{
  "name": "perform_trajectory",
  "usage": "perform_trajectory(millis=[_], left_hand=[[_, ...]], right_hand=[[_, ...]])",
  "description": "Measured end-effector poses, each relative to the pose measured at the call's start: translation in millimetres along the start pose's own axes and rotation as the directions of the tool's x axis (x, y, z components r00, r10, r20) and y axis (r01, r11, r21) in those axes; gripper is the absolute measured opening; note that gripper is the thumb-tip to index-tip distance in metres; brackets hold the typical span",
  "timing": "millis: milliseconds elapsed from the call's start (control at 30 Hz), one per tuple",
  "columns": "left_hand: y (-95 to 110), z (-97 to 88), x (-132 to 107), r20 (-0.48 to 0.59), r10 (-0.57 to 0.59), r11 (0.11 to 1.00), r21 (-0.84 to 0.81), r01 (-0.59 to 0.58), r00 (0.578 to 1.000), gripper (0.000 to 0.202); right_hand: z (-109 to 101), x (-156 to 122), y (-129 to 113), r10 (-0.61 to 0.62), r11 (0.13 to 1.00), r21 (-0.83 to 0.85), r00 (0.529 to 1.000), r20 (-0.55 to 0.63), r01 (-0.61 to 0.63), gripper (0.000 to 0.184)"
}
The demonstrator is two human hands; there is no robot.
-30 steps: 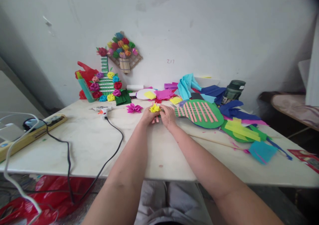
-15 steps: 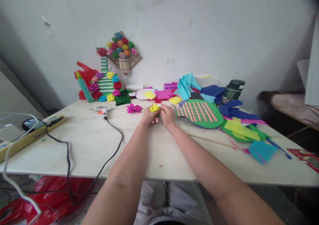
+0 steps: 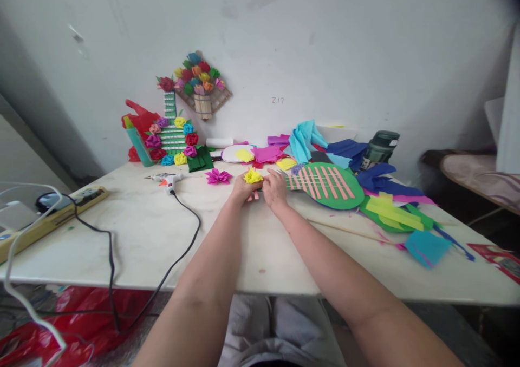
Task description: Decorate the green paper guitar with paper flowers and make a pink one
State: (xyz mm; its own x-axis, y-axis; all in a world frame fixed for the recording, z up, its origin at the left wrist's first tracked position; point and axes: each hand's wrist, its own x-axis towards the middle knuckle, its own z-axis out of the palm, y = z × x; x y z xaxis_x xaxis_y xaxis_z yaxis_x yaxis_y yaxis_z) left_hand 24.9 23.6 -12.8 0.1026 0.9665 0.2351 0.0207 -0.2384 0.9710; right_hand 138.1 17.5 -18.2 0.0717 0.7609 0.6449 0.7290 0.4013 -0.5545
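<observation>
My left hand and my right hand meet at the middle of the white table, fingers pinched together around a small yellow paper flower. A bit of pink paper shows under the left fingers. Just right of my right hand lies a green paddle-shaped card woven with pink strips. A magenta paper flower rests on the table to the left of my hands.
A glue gun with a black cord lies at the left. Flower-covered stick crafts lean on the wall. Coloured paper sheets, a dark jar and paper scraps fill the right side. A thin stick lies near my right forearm.
Hardly anything differs. Both hands stay pinched on the yellow flower, with only slight finger shifts.
</observation>
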Motion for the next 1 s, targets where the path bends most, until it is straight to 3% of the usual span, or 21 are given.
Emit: perform_trajectory(millis=[300,400,533,600,733,1000], left_hand=[[-3.9,0.5,2.5,-0.001,0.005,1.000,0.019,-0.005,1.000,0.034],[-4.8,0.8,3.3,-0.017,0.018,1.000,0.007,-0.018,1.000,0.031],[-4.1,0.0,4.2,-0.091,0.046,0.999,0.026,-0.044,0.995,0.024],[-3.3,-0.5,4.0,-0.085,0.038,0.999,0.035,-0.035,0.996,0.021],[-1.2,-0.6,2.4,-0.003,0.001,0.997,0.079,-0.001,1.000,0.022],[4.4,1.0,-1.4,0.018,-0.008,0.994,0.107,0.006,1.000,0.021]], right_hand=[[-5.1,-1.3,-3.5,-0.062,0.997,-0.031,0.995,0.080,0.065,0.032],[-11.0,-2.2,-8.2,-0.148,0.979,-0.120,0.982,0.118,0.162,0.029],[-21.8,-3.7,-15.4,-0.337,0.900,-0.236,0.928,0.161,0.367,0.026],[-24.9,-3.5,-15.8,-0.381,0.872,-0.269,0.913,0.148,0.408,0.026],[-24.0,-1.1,-7.6,-0.290,0.908,-0.294,0.954,0.074,0.298,0.028],[-17.5,-0.7,2.8,-0.186,0.941,-0.274,0.979,0.079,0.201,0.027]])
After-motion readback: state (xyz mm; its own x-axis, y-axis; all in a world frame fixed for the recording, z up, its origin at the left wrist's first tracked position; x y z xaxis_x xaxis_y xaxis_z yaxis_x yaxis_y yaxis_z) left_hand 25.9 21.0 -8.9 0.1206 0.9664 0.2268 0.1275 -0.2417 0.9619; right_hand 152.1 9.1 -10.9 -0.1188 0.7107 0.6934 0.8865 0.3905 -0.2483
